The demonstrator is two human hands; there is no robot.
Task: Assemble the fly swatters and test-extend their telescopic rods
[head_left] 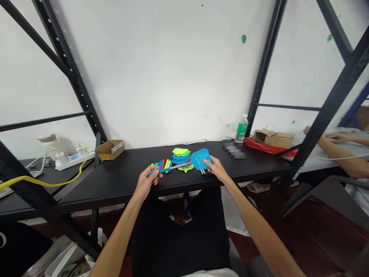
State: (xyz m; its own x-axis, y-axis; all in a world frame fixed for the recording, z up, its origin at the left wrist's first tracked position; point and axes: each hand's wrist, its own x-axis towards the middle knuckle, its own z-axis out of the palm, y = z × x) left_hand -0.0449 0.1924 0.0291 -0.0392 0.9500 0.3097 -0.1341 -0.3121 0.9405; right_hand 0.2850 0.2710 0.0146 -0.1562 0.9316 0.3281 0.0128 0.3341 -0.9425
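My left hand (147, 180) is closed around the blue handle of a thin metal rod (178, 166), which slants up to the right. In my right hand (216, 168) a blue perforated fly swatter head (199, 158) is gripped by its lower right edge. The rod's tip reaches close to the head's left side; whether they touch I cannot tell. Behind the rod lies a pile of similar swatter heads (181, 151) in yellow-green, blue and red. Left of the pile several coloured handles (167, 164) lie in a row. Short metal rods (203, 172) show partly below the blue head.
An open cardboard box (110, 150) stands on the black table (115, 179) at left, near a power strip (75, 158) and yellow cable (57, 184). At right are a water bottle (241, 129), a blurred item (235, 150) and a torn carton (273, 137). Another person's arm (334, 148) shows far right.
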